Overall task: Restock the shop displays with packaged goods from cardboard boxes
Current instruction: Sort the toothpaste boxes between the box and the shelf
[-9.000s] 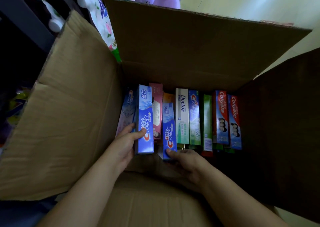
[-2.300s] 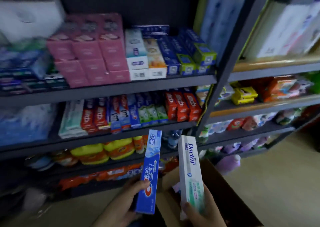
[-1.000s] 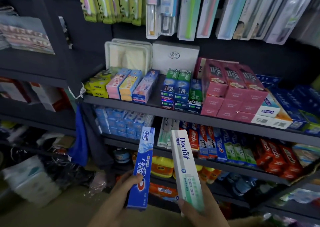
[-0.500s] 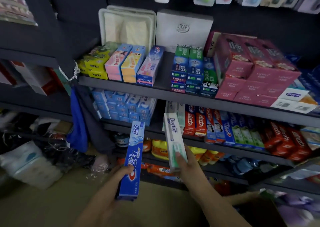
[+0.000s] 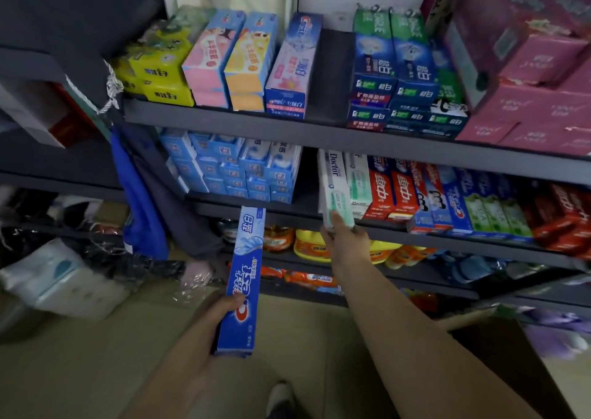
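Blue box [image 5: 242,286] in left hand [image 5: 220,310]: "Crest" in white w/ red C, Chinese chars above. White-green box [image 5: 335,188] gripped by right hand [image 5: 343,238]: "Doctor". Shelf [image 5: 361,225] boxes: "Colgate" on red-blue box [image 5: 421,195]; "Crest" on blue box [image 5: 455,203] farther right. Upper-shelf pale box [image 5: 292,67]: "Crest", upside down.

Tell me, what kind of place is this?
Most likely a small shop's toiletries aisle: dark shelves packed with toothpaste boxes, with a person's right hand adding another box.
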`<state>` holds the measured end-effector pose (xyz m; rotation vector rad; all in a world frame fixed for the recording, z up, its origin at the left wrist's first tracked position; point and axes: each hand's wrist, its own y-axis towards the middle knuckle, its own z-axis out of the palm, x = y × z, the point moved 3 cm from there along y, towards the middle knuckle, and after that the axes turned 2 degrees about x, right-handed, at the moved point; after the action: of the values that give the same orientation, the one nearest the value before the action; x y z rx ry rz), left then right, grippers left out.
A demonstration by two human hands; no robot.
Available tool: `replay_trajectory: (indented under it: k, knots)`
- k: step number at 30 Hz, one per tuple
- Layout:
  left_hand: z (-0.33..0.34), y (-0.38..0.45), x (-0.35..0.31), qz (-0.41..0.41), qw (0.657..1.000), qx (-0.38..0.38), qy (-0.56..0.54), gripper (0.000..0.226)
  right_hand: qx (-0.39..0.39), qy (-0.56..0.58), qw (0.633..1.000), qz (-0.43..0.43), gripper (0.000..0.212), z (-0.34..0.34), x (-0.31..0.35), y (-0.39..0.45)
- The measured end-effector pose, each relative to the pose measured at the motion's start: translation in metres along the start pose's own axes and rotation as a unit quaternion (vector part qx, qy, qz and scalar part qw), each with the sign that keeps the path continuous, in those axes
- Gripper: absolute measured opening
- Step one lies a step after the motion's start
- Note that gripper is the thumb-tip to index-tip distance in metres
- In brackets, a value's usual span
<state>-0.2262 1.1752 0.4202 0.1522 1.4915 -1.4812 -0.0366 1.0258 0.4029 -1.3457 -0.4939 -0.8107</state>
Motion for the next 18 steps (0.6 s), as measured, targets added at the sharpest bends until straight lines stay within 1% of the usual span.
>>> replay_trajectory:
  k: [1,3,4,6,8,10,12,13,16,18]
  knots:
    - [-0.004,0.002,0.003,0.006,1.0,0.003,0.001,0.075,0.005,0.022,1.0,0.021,0.024,0.003,0.0,0.001]
    - [-0.007,0.007,0.006,-0.001,1.0,0.008,-0.01,0.078,0.008,0.015,0.999,0.04,0.033,0.008,-0.001,0.005]
    - [-0.008,0.011,0.006,-0.002,1.0,0.016,-0.019,0.079,-0.001,0.007,0.999,0.046,0.033,0.01,0.0,0.007]
    - [-0.009,0.019,0.005,0.011,1.0,0.025,-0.004,0.082,-0.032,0.009,0.996,0.078,0.025,0.012,0.002,0.008]
    - [-0.008,0.022,0.002,0.026,0.999,0.034,0.005,0.085,-0.031,0.094,0.989,0.11,0.023,0.018,0.006,0.008]
    - [-0.007,0.024,0.001,0.028,0.999,0.036,0.004,0.079,-0.016,0.178,0.977,0.12,0.024,0.026,0.01,0.009]
    - [-0.008,0.028,0.002,0.022,0.999,0.036,-0.003,0.077,-0.012,0.203,0.97,0.13,0.02,0.032,0.011,0.01]
    - [-0.007,0.029,0.002,0.021,0.999,0.039,-0.005,0.077,-0.004,0.201,0.971,0.128,0.018,0.034,0.012,0.012]
    - [-0.006,0.03,0.0,0.025,0.999,0.041,0.004,0.083,0.029,0.147,0.985,0.082,0.033,0.04,0.016,0.021]
    - [-0.005,0.031,0.001,0.014,0.999,0.045,0.003,0.088,0.039,0.141,0.987,0.069,0.036,0.04,0.018,0.026]
